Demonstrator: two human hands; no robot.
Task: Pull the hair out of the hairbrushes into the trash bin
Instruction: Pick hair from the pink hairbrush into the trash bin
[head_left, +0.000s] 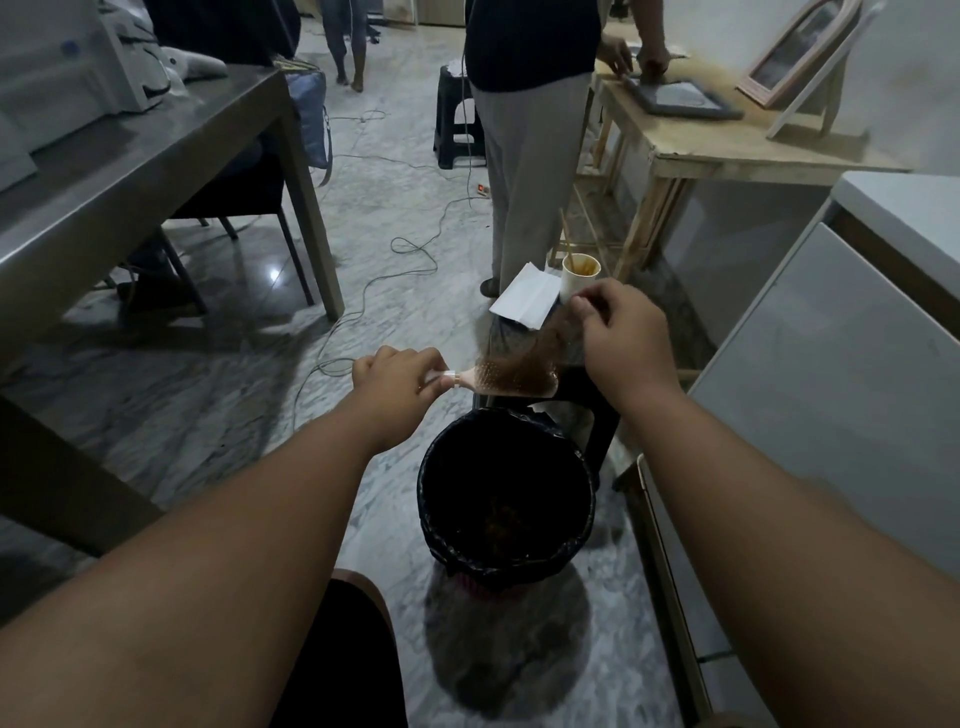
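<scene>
Your left hand (397, 382) is clamped round the handle of the hairbrush (511, 383); your right hand (621, 332) has fingers pinched tight on a sheet of brown hair (545, 345), stretched taut from the bristles up to the fingertips. Brush held level, bristle side up, just beyond the far rim of the trash bin (431, 499), not squarely over its mouth. Bin is black-lined, with what looks like hair already in the bottom.

Step in hand: stripping the mat off the pad. Judged about half lifted; the handle end looks mostly bare.

Next move likely calls for pulling until the hair frees, then carrying it back toward you over the bin before letting go.

Beyond: a paper cup (580, 278) and a folded white sheet (524, 301).
</scene>
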